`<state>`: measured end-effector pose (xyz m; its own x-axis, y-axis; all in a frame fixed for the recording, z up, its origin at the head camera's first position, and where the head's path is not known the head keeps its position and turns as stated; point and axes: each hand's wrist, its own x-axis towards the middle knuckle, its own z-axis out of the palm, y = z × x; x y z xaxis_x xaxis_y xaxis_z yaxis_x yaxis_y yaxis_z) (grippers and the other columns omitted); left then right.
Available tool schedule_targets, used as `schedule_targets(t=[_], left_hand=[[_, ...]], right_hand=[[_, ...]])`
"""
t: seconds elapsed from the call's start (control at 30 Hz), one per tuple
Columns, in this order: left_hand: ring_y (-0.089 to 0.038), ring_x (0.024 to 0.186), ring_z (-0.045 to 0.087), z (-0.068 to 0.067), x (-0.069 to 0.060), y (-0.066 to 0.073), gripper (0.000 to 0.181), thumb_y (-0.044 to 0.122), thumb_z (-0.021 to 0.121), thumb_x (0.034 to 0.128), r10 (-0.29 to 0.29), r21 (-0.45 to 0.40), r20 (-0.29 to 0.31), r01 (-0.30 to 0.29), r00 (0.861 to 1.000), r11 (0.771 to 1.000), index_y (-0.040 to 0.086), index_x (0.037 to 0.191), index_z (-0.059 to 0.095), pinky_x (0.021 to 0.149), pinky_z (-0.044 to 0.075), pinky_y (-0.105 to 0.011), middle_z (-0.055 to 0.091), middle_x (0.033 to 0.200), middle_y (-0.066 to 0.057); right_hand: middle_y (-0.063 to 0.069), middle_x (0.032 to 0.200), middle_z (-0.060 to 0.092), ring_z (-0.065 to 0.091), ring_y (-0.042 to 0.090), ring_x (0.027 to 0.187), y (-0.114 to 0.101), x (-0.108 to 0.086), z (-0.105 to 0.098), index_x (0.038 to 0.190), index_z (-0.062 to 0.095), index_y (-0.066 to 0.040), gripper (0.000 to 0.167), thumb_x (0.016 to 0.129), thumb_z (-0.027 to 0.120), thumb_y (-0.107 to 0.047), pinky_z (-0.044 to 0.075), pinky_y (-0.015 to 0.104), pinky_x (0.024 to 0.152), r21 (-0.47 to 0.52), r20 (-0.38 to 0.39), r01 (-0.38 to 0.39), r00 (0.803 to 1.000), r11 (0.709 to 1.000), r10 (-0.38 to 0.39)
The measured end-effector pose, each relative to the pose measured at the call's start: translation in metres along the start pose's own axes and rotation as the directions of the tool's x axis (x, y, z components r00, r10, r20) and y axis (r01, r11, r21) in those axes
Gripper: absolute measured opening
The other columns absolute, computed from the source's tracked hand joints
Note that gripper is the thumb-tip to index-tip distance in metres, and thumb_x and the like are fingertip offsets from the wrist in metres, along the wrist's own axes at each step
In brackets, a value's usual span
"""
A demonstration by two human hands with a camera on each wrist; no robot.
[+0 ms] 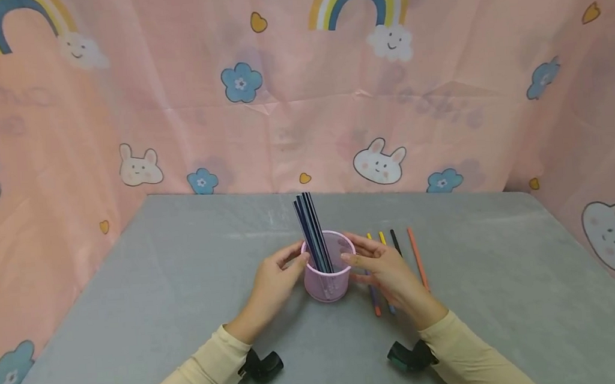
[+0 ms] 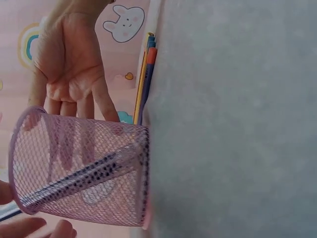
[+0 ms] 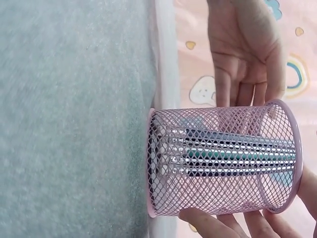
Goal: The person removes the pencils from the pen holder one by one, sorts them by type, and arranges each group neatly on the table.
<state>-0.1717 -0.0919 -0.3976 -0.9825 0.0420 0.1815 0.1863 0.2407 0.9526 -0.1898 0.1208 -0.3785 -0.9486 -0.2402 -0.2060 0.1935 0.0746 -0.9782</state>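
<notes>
A pink mesh cup [image 1: 327, 289] stands upright on the table between both hands, holding several dark, striped sticks [image 1: 310, 225] that lean to the left. My left hand [image 1: 272, 284] holds the cup's left side, thumb at the rim. From the right, my right hand [image 1: 395, 276] grips it with the thumb at the rim and fingers around the wall. In the right wrist view, clear ends of the sticks show through the mesh cup [image 3: 218, 196], near its base. Both hands' fingers are partly hidden behind the cup.
Right of the cup, partly under my right hand and wrist, lie an orange stick [image 1: 417, 256], a black stick [image 1: 395, 240] and two yellow-tipped ones [image 1: 382, 238]. The grey table [image 1: 184, 274] ends at a pink patterned cloth [image 1: 200, 134]. Black devices [image 1: 264, 368] sit at both wrists.
</notes>
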Motion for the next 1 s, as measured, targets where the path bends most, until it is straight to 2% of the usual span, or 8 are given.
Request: schedule_targets(t=[0.2, 0.3, 0.4, 0.53, 0.73, 0.87, 1.0], left_hand=[[-0.032, 0.128, 0.059, -0.008, 0.009, 0.013, 0.055, 0.014, 0.068, 0.0930, -0.030, 0.013, -0.006, 0.030, 1.000, 0.999, -0.003, 0.142, 0.049, 0.104, 0.054, -0.045, 0.058, 0.140, -0.021], [-0.031, 0.126, 0.061, -0.011, 0.018, 0.020, 0.056, 0.014, 0.068, 0.0931, -0.014, 0.034, -0.031, 0.015, 0.999, 0.999, -0.002, 0.142, 0.048, 0.100, 0.056, -0.042, 0.058, 0.139, -0.020], [-0.030, 0.124, 0.062, -0.012, 0.027, 0.026, 0.054, 0.014, 0.069, 0.0933, -0.009, 0.032, -0.053, 0.010, 0.999, 0.999, -0.002, 0.141, 0.050, 0.103, 0.054, -0.043, 0.061, 0.137, -0.018], [-0.029, 0.123, 0.063, -0.013, 0.037, 0.032, 0.051, 0.013, 0.070, 0.0928, -0.047, -0.035, -0.059, 0.045, 0.997, 0.998, 0.000, 0.139, 0.053, 0.104, 0.054, -0.042, 0.063, 0.134, -0.017], [-0.032, 0.117, 0.065, -0.014, 0.042, 0.036, 0.046, 0.008, 0.069, 0.0926, -0.108, -0.148, -0.048, 0.100, 0.993, 0.984, -0.003, 0.135, 0.055, 0.090, 0.061, -0.033, 0.063, 0.129, -0.022], [-0.031, 0.110, 0.068, -0.014, 0.042, 0.036, 0.041, 0.008, 0.070, 0.0923, -0.118, -0.158, -0.060, 0.108, 0.991, 0.982, -0.004, 0.129, 0.058, 0.083, 0.063, -0.031, 0.065, 0.124, -0.022], [-0.029, 0.107, 0.068, -0.013, 0.044, 0.038, 0.040, 0.011, 0.071, 0.0919, -0.127, -0.147, -0.061, 0.117, 0.990, 0.982, -0.003, 0.128, 0.059, 0.081, 0.064, -0.031, 0.066, 0.123, -0.021]], right_hand=[[0.015, 0.153, 0.046, 0.050, 0.032, 0.137, 0.000, 0.001, -0.001, 0.150, 0.044, -0.010, 0.058, 0.096, 0.064, -0.014, 0.050, 0.054, 0.106, -0.020, 0.016, 0.009, 1.000, 1.000, -0.009], [0.016, 0.153, 0.046, 0.051, 0.031, 0.136, 0.001, 0.001, -0.002, 0.151, 0.043, -0.010, 0.058, 0.096, 0.065, -0.014, 0.051, 0.053, 0.105, -0.021, 0.023, 0.010, 1.000, 1.000, -0.009], [0.015, 0.153, 0.046, 0.051, 0.030, 0.136, 0.001, 0.000, -0.003, 0.151, 0.043, -0.011, 0.059, 0.096, 0.065, -0.015, 0.051, 0.052, 0.105, -0.019, 0.023, 0.010, 1.000, 1.000, -0.009], [0.014, 0.154, 0.046, 0.050, 0.031, 0.137, 0.000, 0.000, -0.003, 0.151, 0.043, -0.011, 0.060, 0.096, 0.066, -0.016, 0.051, 0.052, 0.105, -0.020, 0.023, 0.008, 1.000, 1.000, -0.007], [0.016, 0.154, 0.044, 0.049, 0.033, 0.138, 0.000, 0.000, -0.003, 0.152, 0.041, -0.010, 0.062, 0.096, 0.067, -0.019, 0.050, 0.053, 0.106, -0.036, 0.041, 0.024, 0.999, 0.999, -0.022], [0.016, 0.154, 0.045, 0.049, 0.034, 0.138, 0.000, -0.001, -0.002, 0.151, 0.042, -0.010, 0.061, 0.096, 0.066, -0.017, 0.050, 0.053, 0.106, -0.033, 0.039, 0.025, 0.999, 0.999, -0.023], [0.015, 0.153, 0.046, 0.049, 0.033, 0.138, 0.000, -0.001, -0.003, 0.151, 0.043, -0.010, 0.059, 0.096, 0.065, -0.014, 0.051, 0.052, 0.104, -0.026, 0.029, 0.019, 0.999, 0.999, -0.019]])
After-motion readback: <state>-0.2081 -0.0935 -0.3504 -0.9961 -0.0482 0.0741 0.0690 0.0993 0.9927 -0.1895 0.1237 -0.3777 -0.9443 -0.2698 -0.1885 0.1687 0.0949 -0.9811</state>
